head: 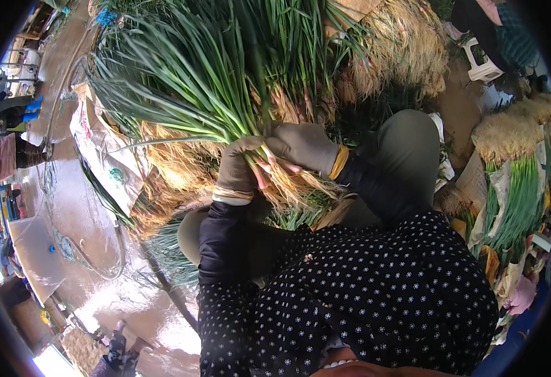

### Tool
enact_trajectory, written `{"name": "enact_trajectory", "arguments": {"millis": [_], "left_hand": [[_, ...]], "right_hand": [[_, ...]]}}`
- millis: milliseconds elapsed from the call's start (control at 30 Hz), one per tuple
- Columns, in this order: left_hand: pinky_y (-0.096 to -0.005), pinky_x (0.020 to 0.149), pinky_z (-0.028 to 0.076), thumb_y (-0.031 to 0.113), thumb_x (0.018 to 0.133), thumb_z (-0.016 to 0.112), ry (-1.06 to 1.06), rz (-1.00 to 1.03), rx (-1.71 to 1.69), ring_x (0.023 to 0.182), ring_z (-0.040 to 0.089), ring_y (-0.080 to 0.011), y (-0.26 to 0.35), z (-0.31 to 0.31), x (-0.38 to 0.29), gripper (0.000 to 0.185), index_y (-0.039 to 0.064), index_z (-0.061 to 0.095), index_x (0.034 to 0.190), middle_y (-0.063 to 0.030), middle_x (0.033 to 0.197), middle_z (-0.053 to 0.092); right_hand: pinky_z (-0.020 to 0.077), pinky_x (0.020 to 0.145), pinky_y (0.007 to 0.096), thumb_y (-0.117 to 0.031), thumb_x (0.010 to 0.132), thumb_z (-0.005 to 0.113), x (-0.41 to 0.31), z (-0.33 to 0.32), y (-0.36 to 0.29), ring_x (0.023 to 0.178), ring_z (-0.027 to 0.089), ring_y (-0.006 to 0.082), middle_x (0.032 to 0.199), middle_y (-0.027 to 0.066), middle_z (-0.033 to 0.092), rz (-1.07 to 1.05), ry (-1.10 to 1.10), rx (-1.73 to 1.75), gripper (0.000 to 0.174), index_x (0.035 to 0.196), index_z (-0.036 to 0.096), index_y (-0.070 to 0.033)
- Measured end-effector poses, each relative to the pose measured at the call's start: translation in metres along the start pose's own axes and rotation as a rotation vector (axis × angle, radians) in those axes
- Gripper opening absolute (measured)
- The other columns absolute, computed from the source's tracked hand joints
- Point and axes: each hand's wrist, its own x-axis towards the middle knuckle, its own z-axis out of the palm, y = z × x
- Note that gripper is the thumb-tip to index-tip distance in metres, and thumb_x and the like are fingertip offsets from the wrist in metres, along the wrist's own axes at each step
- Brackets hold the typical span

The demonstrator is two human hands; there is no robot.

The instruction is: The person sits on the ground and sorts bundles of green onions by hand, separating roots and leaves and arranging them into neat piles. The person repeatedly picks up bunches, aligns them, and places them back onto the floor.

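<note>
A bunch of green onions (230,113) is held just above its pink bulbs, with long leaves fanning away from me to the upper left. My left hand (238,162), in a grey-brown knit glove, grips the stems from the left, its thumb across them. My right hand (301,145), gloved alike, closes on the same bunch from the right; its fingertips are partly hidden. Pale roots (287,188) hang below both hands. Just beyond lies a large pile of green onions (299,52), with dry, straw-coloured roots (181,155) nearest my left hand.
A printed white sack (108,151) lies left of the pile. Over the wet floor (87,174) runs a hose (115,271). More root-topped bundles (515,188) lie at right. A white plastic stool (482,66) stands upper right, beside another person (496,33).
</note>
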Motion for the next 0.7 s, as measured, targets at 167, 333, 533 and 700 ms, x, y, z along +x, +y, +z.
{"name": "enact_trajectory", "arguments": {"millis": [167, 333, 533, 700], "left_hand": [[-0.0609, 0.07, 0.061, 0.014, 0.079, 0.056, -0.331, -0.087, -0.213, 0.079, 0.07, -0.0397, -0.009, -0.011, -0.001, 0.037, -0.014, 0.062, 0.104, -0.0257, 0.096, 0.068], [-0.047, 0.087, 0.055, 0.012, 0.073, 0.063, -0.386, -0.06, -0.463, 0.097, 0.063, -0.0319, -0.002, 0.012, -0.015, 0.042, -0.002, 0.062, 0.112, -0.0177, 0.108, 0.063], [-0.0397, 0.083, 0.049, 0.014, 0.071, 0.068, -0.335, -0.031, -0.465, 0.09, 0.06, -0.0261, 0.003, 0.014, -0.026, 0.041, 0.003, 0.061, 0.111, -0.0132, 0.103, 0.06], [-0.0411, 0.084, 0.05, 0.015, 0.073, 0.066, -0.471, 0.02, -0.546, 0.091, 0.06, -0.0268, 0.001, 0.003, -0.024, 0.048, 0.003, 0.057, 0.118, -0.0138, 0.107, 0.059]], "right_hand": [[0.0495, 0.051, 0.0297, -0.062, 0.095, 0.05, 0.014, -0.019, 0.023, 0.053, 0.061, 0.0145, 0.075, 0.0067, 0.07, 0.432, -0.112, 0.547, 0.062, 0.082, 0.071, -0.006], [0.0544, 0.063, 0.027, -0.063, 0.093, 0.054, 0.049, -0.003, 0.015, 0.066, 0.065, 0.0145, 0.093, 0.0086, 0.071, 0.525, -0.1, 1.491, 0.068, 0.121, 0.063, -0.001], [0.0531, 0.065, 0.0278, -0.038, 0.096, 0.065, 0.053, 0.028, -0.003, 0.075, 0.066, 0.014, 0.087, 0.0047, 0.07, 0.419, 0.192, 1.416, 0.037, 0.102, 0.069, -0.001], [0.0517, 0.071, 0.0278, -0.043, 0.098, 0.06, 0.05, 0.033, 0.02, 0.076, 0.062, 0.012, 0.095, 0.002, 0.067, 0.438, 0.084, 1.838, 0.045, 0.119, 0.064, -0.003]]}}
